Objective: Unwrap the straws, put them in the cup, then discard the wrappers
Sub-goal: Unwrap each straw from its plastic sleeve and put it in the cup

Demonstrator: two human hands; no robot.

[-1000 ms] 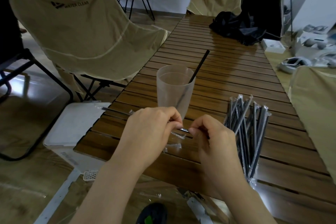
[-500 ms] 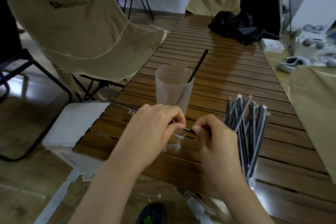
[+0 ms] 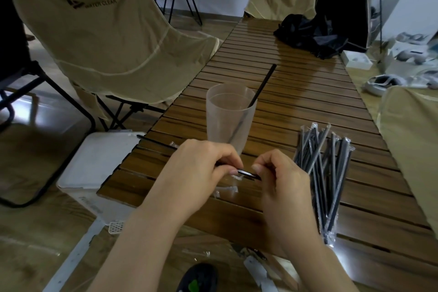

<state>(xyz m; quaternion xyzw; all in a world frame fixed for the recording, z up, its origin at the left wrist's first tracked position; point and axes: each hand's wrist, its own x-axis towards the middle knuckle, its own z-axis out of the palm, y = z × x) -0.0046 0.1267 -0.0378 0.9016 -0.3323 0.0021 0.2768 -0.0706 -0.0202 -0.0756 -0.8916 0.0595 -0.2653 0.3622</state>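
While left hand [image 3: 203, 168] and right hand [image 3: 282, 173] both pinch the black straw [image 3: 246, 174] near the table's [image 3: 296, 102] near edge, a hard tug could bend it or knock the cup [image 3: 231, 116] just beyond, already holding one straw [image 3: 263, 85]. Wrapped straws [image 3: 322, 168] lie right; torn wrapper [image 3: 226, 191] beneath the hands; bin [image 3: 94, 163] left, off the table.

Indoor studio/office rm: camp chairs [image 3: 113, 38], slat table [image 3: 296, 106], VR headsets [image 3: 381, 80].

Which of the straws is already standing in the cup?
The single bare black straw leaning in the frosted cup; the rest lie wrapped in a pile or are held in the hands.
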